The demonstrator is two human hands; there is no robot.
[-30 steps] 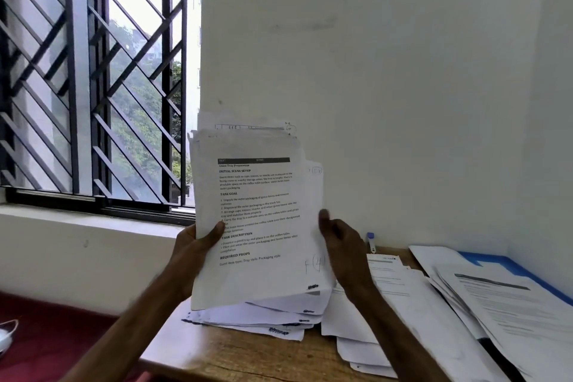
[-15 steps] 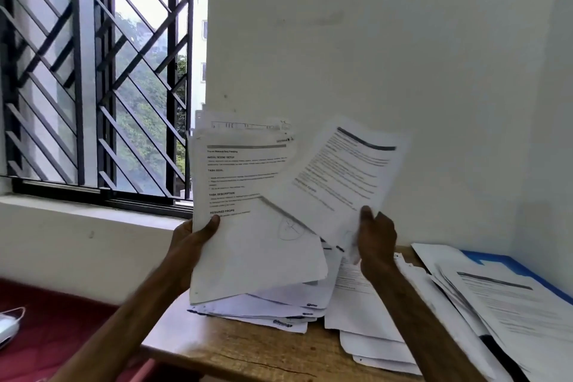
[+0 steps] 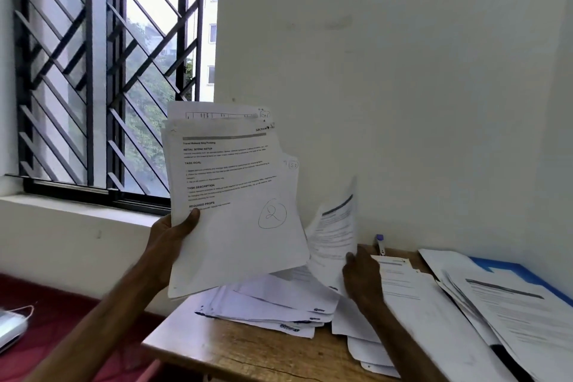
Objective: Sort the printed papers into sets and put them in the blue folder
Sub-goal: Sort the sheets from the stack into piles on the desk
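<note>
From the head view, I see a wooden table (image 3: 248, 350) pushed into the corner of a room with plain white walls (image 3: 403, 71). To the left, a window (image 3: 93, 71) with a dark diagonal grille looks out on trees and a building, and a pale sill (image 3: 77, 214) runs below it.

The left hand (image 3: 173, 236) holds a stack of printed papers (image 3: 235, 226) upright above the table's near left part. Its thumb is pressed on the front sheet, which bears a circled 2, and its fingers are curled behind.

The right hand (image 3: 362, 279) is low over the table and pinches a single sheet (image 3: 338, 226) by its lower edge; the sheet stands tilted and blurred.

A fanned pile of papers (image 3: 273, 304) lies on the table under the stack. The blue folder (image 3: 511, 268) lies at the far right against the wall, mostly covered by more sheets (image 3: 511, 319). A pen (image 3: 380, 243) rests by the wall. To the lower left is a red surface (image 3: 62, 313).
</note>
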